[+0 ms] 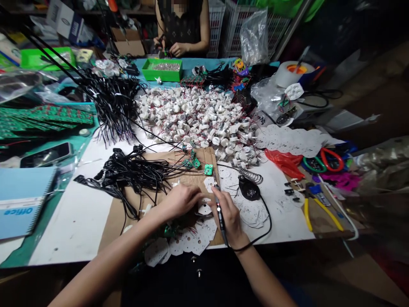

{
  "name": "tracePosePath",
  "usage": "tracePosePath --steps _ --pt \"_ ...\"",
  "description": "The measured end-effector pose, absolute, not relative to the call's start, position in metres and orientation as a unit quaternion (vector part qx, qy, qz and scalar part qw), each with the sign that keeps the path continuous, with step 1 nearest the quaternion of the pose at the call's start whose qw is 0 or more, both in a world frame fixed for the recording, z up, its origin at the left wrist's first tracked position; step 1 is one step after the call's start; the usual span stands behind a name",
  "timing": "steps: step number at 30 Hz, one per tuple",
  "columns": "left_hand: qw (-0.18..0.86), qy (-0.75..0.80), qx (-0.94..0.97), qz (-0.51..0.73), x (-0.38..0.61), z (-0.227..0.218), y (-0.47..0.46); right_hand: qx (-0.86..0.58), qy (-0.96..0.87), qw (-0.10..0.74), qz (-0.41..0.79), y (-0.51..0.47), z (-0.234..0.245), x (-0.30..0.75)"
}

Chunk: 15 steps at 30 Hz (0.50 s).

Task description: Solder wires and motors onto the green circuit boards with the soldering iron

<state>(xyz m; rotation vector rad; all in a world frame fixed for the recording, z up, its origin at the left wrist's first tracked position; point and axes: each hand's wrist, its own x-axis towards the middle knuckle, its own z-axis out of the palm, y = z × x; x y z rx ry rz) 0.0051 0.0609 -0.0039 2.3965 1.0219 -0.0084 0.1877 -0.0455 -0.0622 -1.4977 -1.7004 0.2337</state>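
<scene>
My right hand [230, 217] is wrapped round a dark pen-shaped soldering iron [220, 216], which slants upward over the cardboard [124, 215]. Its black cord loops past my wrist. My left hand [182, 201] is closed beside it, fingers bent toward a white perforated disc [204, 208]; whatever the fingertips pinch is hidden. Just beyond both hands lies a small green circuit board [208, 169]. More white perforated discs [188, 244] overlap at the table's front edge, partly under my left forearm. Black cables [140, 168] are bunched to the left of my hands.
A big heap of small white parts with red wires [194, 115] covers the table's middle. An iron stand with a coil [249, 188], yellow-handled pliers [308, 209] and scissors [332, 160] lie right. At left are a notebook [24, 192] and phone [47, 154]. Another person [182, 30] works opposite.
</scene>
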Motion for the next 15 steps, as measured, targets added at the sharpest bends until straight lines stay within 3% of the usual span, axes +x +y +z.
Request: tracePosePath --steps 7,15 --pt "0.004 0.515 0.857 0.016 0.003 -0.011 0.079 -0.574 -0.655 0.484 0.087 -0.047 -0.058 0.191" --pt "0.097 0.486 0.864 0.085 -0.010 -0.029 0.097 -0.566 -0.651 0.499 0.083 -0.065 -0.054 0.199"
